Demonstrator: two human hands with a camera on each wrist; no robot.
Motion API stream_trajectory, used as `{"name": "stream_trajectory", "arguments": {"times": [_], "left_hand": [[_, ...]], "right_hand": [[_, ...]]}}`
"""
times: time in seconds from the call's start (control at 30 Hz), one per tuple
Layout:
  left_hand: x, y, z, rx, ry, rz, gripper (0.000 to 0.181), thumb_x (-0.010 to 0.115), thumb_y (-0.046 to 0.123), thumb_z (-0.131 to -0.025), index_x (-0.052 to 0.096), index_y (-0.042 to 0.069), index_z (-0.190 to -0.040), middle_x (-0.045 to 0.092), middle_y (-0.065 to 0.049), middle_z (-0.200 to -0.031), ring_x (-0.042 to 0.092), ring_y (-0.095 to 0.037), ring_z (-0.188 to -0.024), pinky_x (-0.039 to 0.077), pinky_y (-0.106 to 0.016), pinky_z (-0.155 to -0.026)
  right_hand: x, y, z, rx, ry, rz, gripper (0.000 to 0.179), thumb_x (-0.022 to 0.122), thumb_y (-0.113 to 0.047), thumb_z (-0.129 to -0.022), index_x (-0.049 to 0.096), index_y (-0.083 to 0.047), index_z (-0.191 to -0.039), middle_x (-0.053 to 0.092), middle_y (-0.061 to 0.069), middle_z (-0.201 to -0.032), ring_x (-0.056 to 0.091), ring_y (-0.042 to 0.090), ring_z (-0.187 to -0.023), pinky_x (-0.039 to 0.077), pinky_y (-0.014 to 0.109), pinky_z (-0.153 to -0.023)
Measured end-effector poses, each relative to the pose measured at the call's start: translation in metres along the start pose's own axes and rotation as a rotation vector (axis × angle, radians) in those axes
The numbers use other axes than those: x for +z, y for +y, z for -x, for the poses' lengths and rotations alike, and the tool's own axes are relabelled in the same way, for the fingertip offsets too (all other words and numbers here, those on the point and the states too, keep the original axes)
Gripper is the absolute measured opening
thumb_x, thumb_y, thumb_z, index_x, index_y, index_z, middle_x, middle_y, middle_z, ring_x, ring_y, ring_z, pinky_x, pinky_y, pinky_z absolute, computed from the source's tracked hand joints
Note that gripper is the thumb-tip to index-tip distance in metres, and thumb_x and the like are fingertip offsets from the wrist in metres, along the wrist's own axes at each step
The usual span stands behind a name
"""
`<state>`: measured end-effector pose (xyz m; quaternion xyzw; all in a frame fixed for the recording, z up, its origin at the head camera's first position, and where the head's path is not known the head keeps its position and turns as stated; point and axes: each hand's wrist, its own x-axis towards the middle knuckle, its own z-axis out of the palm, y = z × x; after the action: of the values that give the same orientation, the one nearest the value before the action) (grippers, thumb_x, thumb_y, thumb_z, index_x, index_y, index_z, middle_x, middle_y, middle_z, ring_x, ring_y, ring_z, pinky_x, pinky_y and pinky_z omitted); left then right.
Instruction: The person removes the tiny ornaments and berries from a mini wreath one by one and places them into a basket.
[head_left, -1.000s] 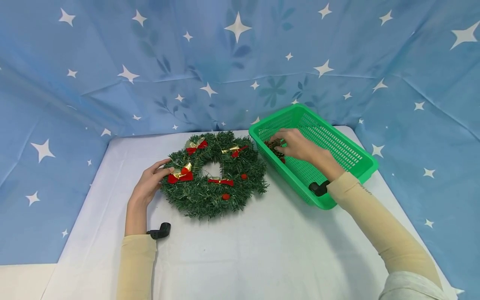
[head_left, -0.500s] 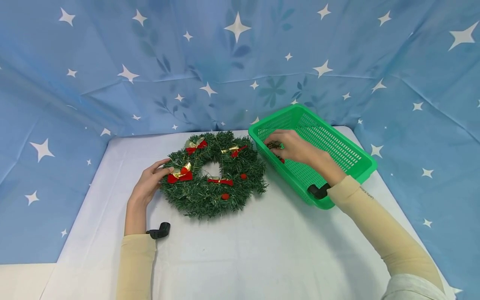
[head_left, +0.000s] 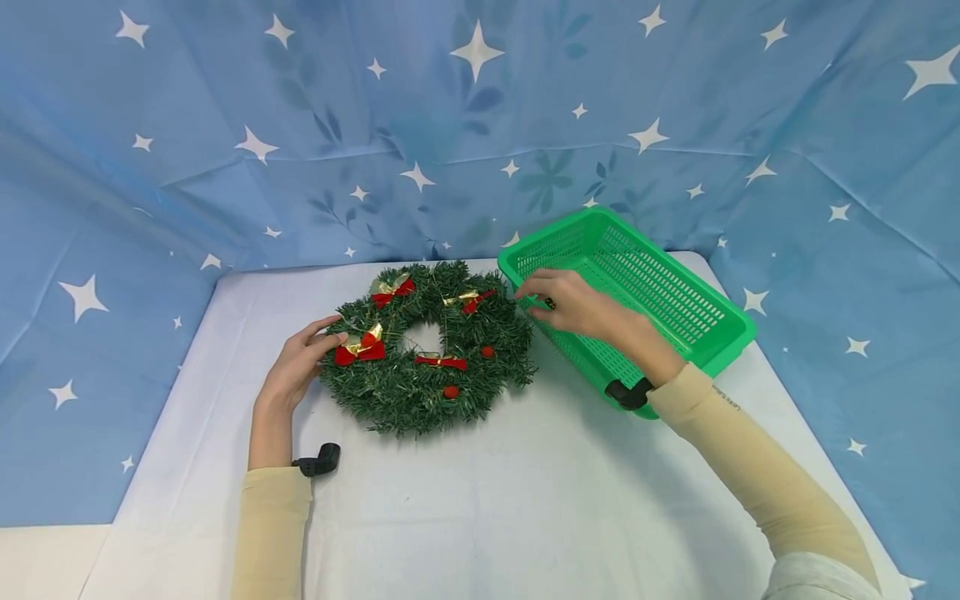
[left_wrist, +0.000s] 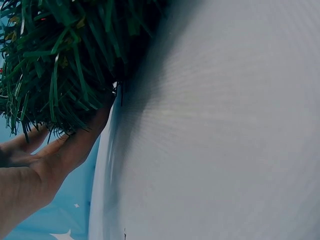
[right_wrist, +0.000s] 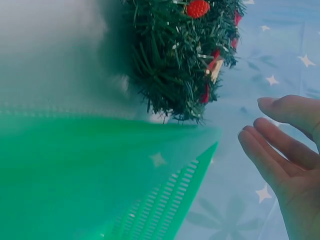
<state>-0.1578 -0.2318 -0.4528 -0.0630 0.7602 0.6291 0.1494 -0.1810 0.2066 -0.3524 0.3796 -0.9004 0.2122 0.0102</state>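
Observation:
A round green wreath [head_left: 427, 408] with red-and-gold bows and red berries lies on the white table. My left hand [head_left: 296, 358] holds its left edge; in the left wrist view, the fingers [left_wrist: 80, 142] reach under the needles. My right hand [head_left: 573, 308] is above the left rim of a green basket [head_left: 712, 333], a little right of the wreath. A small dark and yellow bit [head_left: 551, 303] shows by its thumb; whether it is held is unclear. In the right wrist view, thumb and fingers [right_wrist: 265, 155] are bent and apart, with nothing visible between them.
The basket stands at an angle at the table's back right. Blue cloth [head_left: 420, 100] with white stars hangs behind the table and along both sides. White tablecloth [head_left: 465, 508] spreads in front of the wreath.
My right hand has risen out of the basket and shifted slightly left towards the wreath. The brown, cone-like piece with red that was under it no longer shows whole. My left hand has stayed put.

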Motion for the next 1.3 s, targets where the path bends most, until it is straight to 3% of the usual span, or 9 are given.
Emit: {"name": "stream_trajectory", "arguments": {"times": [0.33, 0.53, 0.77, 0.97, 1.17, 1.3], "left_hand": [[0.0, 0.0, 0.0, 0.003, 0.007, -0.007, 0.07, 0.064, 0.037, -0.103, 0.033, 0.019, -0.163, 0.062, 0.013, -0.113, 0.044, -0.015, -0.101, 0.032, -0.04, -0.081], [0.001, -0.001, 0.0, -0.002, 0.006, -0.009, 0.071, 0.064, 0.038, -0.102, 0.033, 0.019, -0.163, 0.059, 0.008, -0.121, 0.046, -0.015, -0.109, 0.033, -0.043, -0.087], [0.001, -0.001, -0.001, -0.002, 0.001, -0.012, 0.071, 0.064, 0.038, -0.103, 0.032, 0.02, -0.163, 0.06, 0.004, -0.125, 0.046, -0.016, -0.117, 0.033, -0.043, -0.089], [0.001, -0.001, -0.001, -0.007, -0.002, -0.009, 0.071, 0.064, 0.038, -0.103, 0.032, 0.021, -0.164, 0.057, -0.005, -0.135, 0.044, -0.02, -0.126, 0.032, -0.044, -0.094], [0.002, -0.001, -0.001, -0.009, 0.004, -0.014, 0.071, 0.064, 0.038, -0.103, 0.032, 0.02, -0.164, 0.059, 0.002, -0.127, 0.046, -0.018, -0.117, 0.032, -0.044, -0.092], [0.002, -0.001, -0.001, -0.007, 0.009, -0.017, 0.071, 0.064, 0.039, -0.102, 0.032, 0.02, -0.163, 0.058, 0.004, -0.126, 0.046, -0.017, -0.119, 0.033, -0.043, -0.093]], "right_hand": [[0.012, -0.009, 0.0, -0.026, -0.045, -0.029, 0.028, 0.072, 0.006, -0.091, 0.072, 0.001, -0.119, 0.07, 0.017, -0.118, 0.068, 0.027, -0.088, 0.056, 0.039, -0.072], [0.023, -0.012, -0.001, -0.054, -0.068, -0.049, 0.028, 0.073, 0.007, -0.091, 0.072, 0.002, -0.119, 0.07, 0.016, -0.118, 0.07, 0.029, -0.095, 0.058, 0.038, -0.078], [0.035, -0.014, -0.004, -0.066, -0.086, -0.058, 0.027, 0.073, 0.008, -0.09, 0.073, 0.002, -0.116, 0.07, 0.015, -0.115, 0.07, 0.022, -0.085, 0.058, 0.03, -0.072], [0.045, -0.019, -0.005, -0.052, -0.133, -0.078, 0.026, 0.071, 0.008, -0.091, 0.073, 0.001, -0.115, 0.07, 0.015, -0.115, 0.07, 0.022, -0.089, 0.057, 0.027, -0.074], [0.056, -0.023, -0.006, -0.073, -0.174, -0.082, 0.026, 0.069, 0.009, -0.092, 0.073, 0.003, -0.116, 0.07, 0.016, -0.114, 0.071, 0.026, -0.092, 0.058, 0.029, -0.077], [0.061, -0.023, -0.008, -0.092, -0.186, -0.073, 0.025, 0.069, 0.008, -0.092, 0.073, 0.003, -0.116, 0.07, 0.016, -0.113, 0.071, 0.025, -0.093, 0.059, 0.03, -0.077]]}}
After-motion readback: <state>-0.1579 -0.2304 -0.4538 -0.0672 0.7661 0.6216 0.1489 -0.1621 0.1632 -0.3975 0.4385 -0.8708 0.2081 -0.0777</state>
